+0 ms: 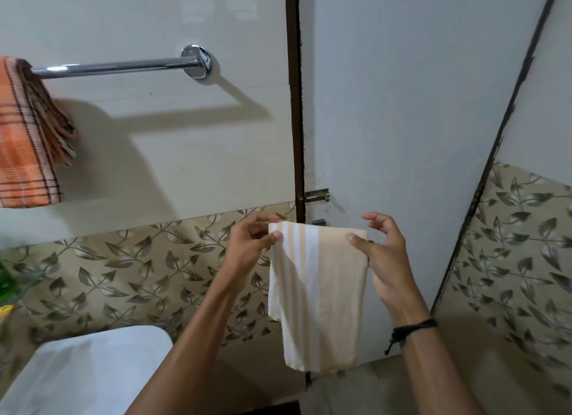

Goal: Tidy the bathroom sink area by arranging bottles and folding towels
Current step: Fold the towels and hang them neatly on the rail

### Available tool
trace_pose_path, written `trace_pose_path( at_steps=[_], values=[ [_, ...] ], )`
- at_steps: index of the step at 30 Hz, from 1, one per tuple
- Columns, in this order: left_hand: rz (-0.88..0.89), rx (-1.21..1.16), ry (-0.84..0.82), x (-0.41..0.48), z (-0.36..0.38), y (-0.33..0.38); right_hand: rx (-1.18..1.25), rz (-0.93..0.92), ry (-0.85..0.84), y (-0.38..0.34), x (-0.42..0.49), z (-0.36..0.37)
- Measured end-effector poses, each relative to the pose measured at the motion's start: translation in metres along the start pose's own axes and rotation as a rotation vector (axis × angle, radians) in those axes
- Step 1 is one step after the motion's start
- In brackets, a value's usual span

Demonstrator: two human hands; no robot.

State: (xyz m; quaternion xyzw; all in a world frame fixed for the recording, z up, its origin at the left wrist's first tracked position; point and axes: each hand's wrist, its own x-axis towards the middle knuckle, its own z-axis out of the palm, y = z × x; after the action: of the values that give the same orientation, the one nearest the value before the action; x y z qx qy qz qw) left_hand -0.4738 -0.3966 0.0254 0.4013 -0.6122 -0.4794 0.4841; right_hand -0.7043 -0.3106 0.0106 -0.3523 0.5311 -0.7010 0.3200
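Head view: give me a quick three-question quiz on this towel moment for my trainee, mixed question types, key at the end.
1. True or false: the striped towel is draped over the chrome towel bar.
2. Which hand grips the towel's top corner nearer the door latch? A. left hand B. right hand
3. Fill in: the towel already hanging at the bar's left end is orange with dark ____.

Key
1. False: both hands hold it up by its top corners, in front of the door, below the bar.
2. B
3. Checks (a plaid pattern).
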Motion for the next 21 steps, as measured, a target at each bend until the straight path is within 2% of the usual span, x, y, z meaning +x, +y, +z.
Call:
trace_pose_path(
  at_steps=[4, 9, 12, 17, 19, 21],
  values=[
    [0.037, 0.081, -0.018, 0.001, -0.007, 0.009, -0.003, -0.068, -0.161, -0.012, -0.001, -0.006],
    [0.131, 0.359, 0.092, 0.006, 0.001, 0.013, -0.117, -0.200, -0.117, -0.016, -0.003, 0.000],
    [0.173, 0.555, 0.068, 0.004, 0.001, 0.021, -0.165, -0.228, -0.147, -0.012, -0.003, 0.001],
    [0.188, 0.708, -0.040, 0.005, -0.005, 0.028, -0.286, -0.255, -0.243, -0.016, -0.005, 0.000],
    [0.209, 0.774, -0.030, 0.005, -0.004, 0.029, -0.302, -0.262, -0.235, -0.020, -0.005, 0.001],
    [0.213, 0.741, 0.026, 0.002, 0.000, 0.031, -0.242, -0.230, -0.197, -0.022, -0.004, 0.003]
  ],
)
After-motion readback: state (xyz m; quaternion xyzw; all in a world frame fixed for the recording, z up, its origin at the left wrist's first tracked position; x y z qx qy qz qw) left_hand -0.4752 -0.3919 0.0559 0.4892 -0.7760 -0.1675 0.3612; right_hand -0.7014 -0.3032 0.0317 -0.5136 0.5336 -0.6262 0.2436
